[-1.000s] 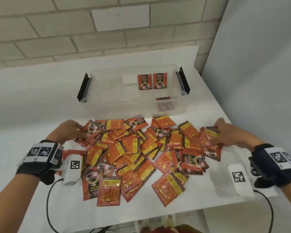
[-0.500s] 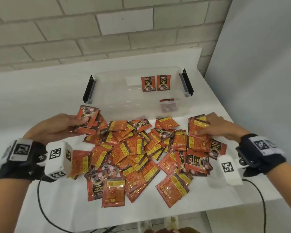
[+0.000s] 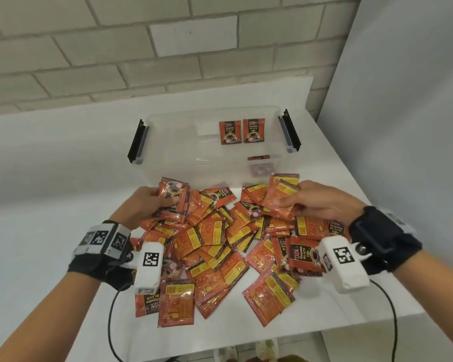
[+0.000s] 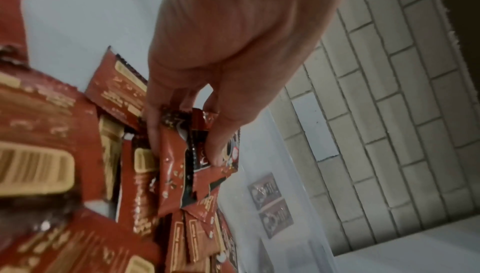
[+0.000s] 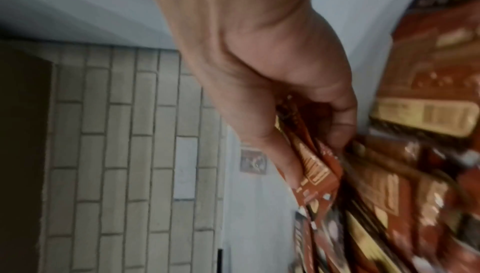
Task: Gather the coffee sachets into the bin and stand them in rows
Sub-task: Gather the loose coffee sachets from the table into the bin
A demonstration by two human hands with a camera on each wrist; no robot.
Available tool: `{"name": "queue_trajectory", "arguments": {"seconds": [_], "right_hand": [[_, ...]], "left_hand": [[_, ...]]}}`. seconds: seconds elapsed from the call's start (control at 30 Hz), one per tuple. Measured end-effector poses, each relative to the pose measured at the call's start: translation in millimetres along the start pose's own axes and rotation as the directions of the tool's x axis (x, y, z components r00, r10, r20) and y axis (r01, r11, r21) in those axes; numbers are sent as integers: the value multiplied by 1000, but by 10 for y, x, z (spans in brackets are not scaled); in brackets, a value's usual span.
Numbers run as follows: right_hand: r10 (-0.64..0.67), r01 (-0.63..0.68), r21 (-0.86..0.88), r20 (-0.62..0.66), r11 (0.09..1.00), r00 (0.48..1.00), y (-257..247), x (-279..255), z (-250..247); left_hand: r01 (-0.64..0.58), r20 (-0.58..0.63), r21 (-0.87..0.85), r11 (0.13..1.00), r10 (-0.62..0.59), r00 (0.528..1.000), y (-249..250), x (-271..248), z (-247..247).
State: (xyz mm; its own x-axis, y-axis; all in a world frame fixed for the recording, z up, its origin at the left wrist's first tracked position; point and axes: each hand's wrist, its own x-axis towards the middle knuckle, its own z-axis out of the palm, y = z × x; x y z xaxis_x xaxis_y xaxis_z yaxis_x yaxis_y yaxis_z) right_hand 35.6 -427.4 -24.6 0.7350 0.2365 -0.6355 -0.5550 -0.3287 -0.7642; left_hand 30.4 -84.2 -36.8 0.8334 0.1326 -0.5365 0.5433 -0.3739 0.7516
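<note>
a white counter [image 3: 63,178] fills the middle of the head view, strewn with red coffee sachets [image 3: 215,239]. at centre left, the left hand [image 3: 144,205] pinches a small bundle [image 3: 173,194] between thumb and fingers [image 4: 215,146]; at centre right, the right hand [image 3: 322,202] grips another bunch [image 3: 280,199], fingers curled round it. above them sits a clear bin [image 3: 168,142] with three sachets standing inside. likely risk: slick packets fanning out of either loose stack and spilling before they clear the rim.
</note>
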Motion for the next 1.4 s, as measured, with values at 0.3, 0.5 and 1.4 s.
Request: {"name": "queue_trajectory", "arguments": {"seconds": [0.3,0.5,1.4], "right_hand": [[-23,8,-135,-110,991,994,-28,254,151],[-65,58,-147,-48,987,997,-12,-190,-240],[-210,149,-367,-132,918,969,-114,-375,-481]], "left_hand": [[45,50,-94,995,-40,998,111,-53,168],[-1,134,-121,993,17,991,127,-346,-284],[-86,-107,181,980,107,989,112,-268,-342]]}}
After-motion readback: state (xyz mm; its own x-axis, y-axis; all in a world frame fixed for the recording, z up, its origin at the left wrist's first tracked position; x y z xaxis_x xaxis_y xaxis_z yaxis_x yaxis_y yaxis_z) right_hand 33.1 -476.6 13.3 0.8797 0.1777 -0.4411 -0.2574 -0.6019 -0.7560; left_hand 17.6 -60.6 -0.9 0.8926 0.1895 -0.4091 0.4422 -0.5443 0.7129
